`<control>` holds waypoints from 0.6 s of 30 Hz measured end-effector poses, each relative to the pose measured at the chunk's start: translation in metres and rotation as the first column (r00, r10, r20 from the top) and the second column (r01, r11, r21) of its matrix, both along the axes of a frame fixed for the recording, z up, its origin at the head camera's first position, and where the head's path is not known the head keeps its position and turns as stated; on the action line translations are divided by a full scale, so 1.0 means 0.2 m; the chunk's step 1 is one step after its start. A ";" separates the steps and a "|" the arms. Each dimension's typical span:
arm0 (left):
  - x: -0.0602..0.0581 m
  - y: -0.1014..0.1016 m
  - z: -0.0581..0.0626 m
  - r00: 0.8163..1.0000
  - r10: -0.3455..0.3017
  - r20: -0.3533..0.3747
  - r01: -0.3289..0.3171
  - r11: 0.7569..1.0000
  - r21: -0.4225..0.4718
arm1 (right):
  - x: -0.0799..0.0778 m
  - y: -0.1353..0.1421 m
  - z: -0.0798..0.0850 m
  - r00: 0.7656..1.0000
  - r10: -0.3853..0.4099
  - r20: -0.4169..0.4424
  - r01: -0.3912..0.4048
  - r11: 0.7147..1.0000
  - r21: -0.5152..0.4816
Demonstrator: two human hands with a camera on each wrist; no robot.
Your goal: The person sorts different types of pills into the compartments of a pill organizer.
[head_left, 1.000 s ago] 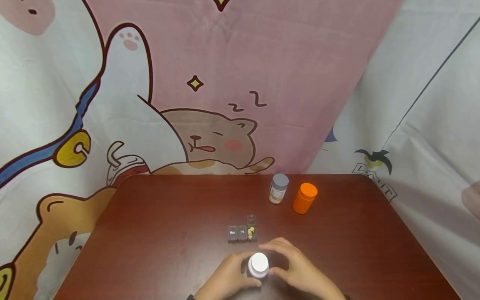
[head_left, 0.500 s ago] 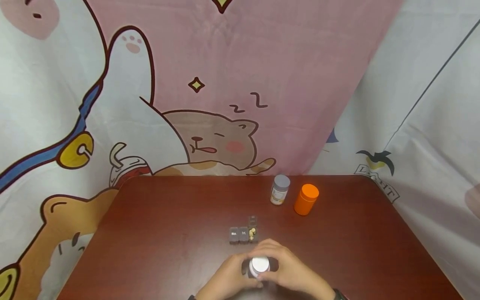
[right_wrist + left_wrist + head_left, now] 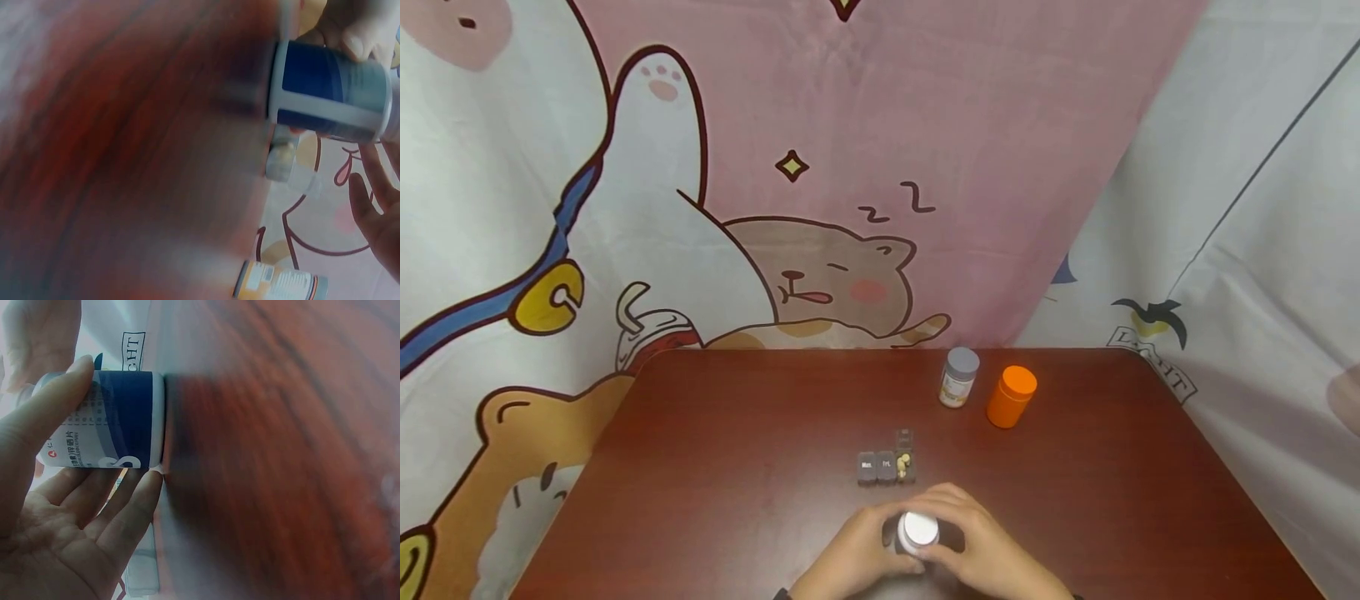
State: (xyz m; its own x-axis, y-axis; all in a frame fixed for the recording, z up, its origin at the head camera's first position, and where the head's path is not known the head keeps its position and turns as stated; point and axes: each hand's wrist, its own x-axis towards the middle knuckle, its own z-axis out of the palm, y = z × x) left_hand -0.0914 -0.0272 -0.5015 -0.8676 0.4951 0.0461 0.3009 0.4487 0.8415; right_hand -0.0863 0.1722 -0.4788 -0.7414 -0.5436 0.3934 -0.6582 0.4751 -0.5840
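A white pill bottle [image 3: 128, 419] with a blue label stands upright on the table near its front. My left hand [image 3: 857, 546] grips its body, thumb on one side and fingers on the other. Around the white cap [image 3: 921, 528] curve the thumb and fingers of my right hand [image 3: 973, 533]. In the right wrist view the cap is partly cut off at the edge. Just beyond the hands lies a small dark pill organizer [image 3: 886, 468]; its right compartment has the lid flipped up and holds several pale yellow tablets [image 3: 903, 464].
Farther back on the dark red-brown table [image 3: 737, 433] stand a white bottle with a grey lid [image 3: 957, 379] and an orange bottle [image 3: 1011, 397] to its right. A cartoon-printed cloth [image 3: 1000, 150] hangs behind and along the sides.
My right hand has closed in from the right onto the cap, then its fingers and thumb have shifted slightly around it. The left hand keeps holding the bottle in place.
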 end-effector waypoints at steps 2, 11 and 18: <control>0.00 0.00 0.00 1.000 -0.001 0.010 0.001 1.000 0.003 | 0.00 0.02 0.00 1.000 -0.008 0.023 0.008 1.000 0.001; 0.00 0.01 0.02 1.000 0.019 0.012 -0.019 1.000 -0.008 | 0.02 0.06 -0.01 0.995 -0.055 -0.088 0.054 0.998 -0.014; 0.00 0.01 0.02 0.999 0.033 0.024 -0.032 0.999 -0.023 | 0.03 0.10 -0.01 0.990 -0.081 -0.116 0.080 0.997 -0.017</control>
